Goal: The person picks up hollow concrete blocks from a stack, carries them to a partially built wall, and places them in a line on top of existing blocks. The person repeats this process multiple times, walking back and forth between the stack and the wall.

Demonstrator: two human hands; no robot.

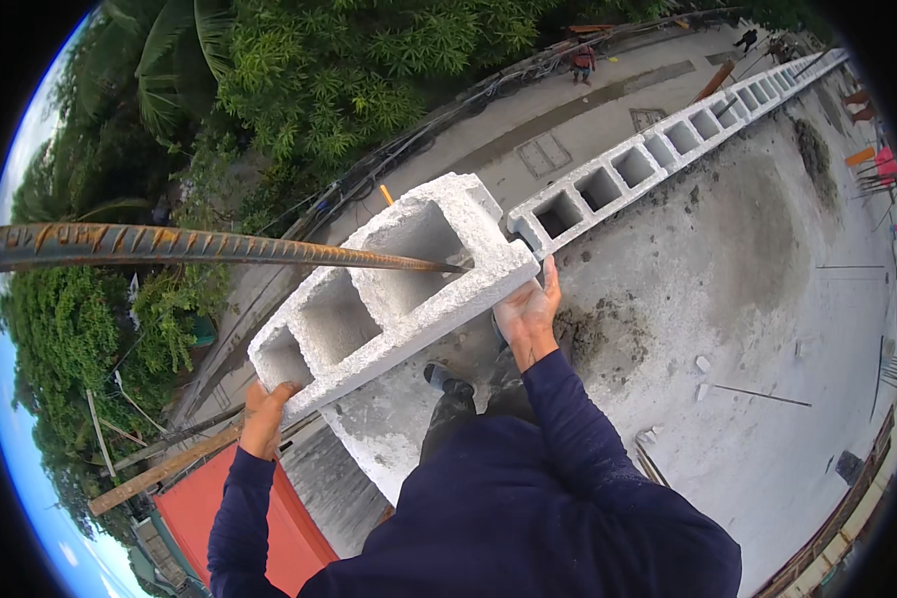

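Both my hands hold a grey hollow concrete block (431,321), tilted in front of me with its open cells facing up. My left hand (264,417) grips its lower left end, thumb curled over the rim of the small end cell. Against the right end presses my right hand (528,317), its fingers partly hidden under the block. A rusty ribbed steel bar (219,246) reaches in from the left and runs into the block's largest cell. Just beyond the right end begins a long row of laid hollow blocks (608,208).
My feet stand on a rough concrete slab (728,329), with rubble and a thin rod (762,397) to the right. Red sheeting (234,513) and a wooden plank (169,470) lie lower left, beyond the slab edge. A person (582,65) stands far off on the pavement below.
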